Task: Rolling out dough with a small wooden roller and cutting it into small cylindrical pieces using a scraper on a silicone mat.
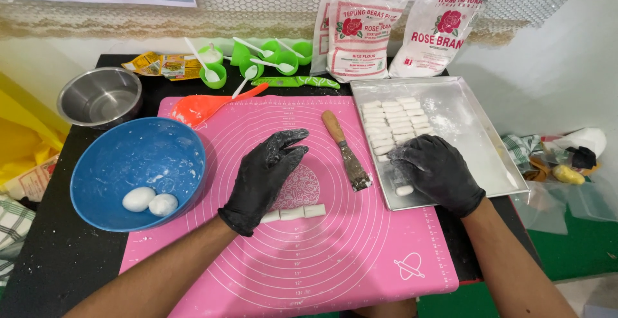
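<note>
Black-gloved right hand [440,171] lays dough pieces [396,123] in the metal tray [479,157], fingers spread; left hand [267,176] hovers half-curled, empty, above cut dough [294,214] awaiting careful transfer.

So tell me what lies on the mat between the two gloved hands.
In the head view, a wooden-handled scraper lies on the pink mat between the left hand and the right hand.

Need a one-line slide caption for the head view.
Right hand places dough pieces on a metal tray; left hand hovers above the pink mat.
</note>
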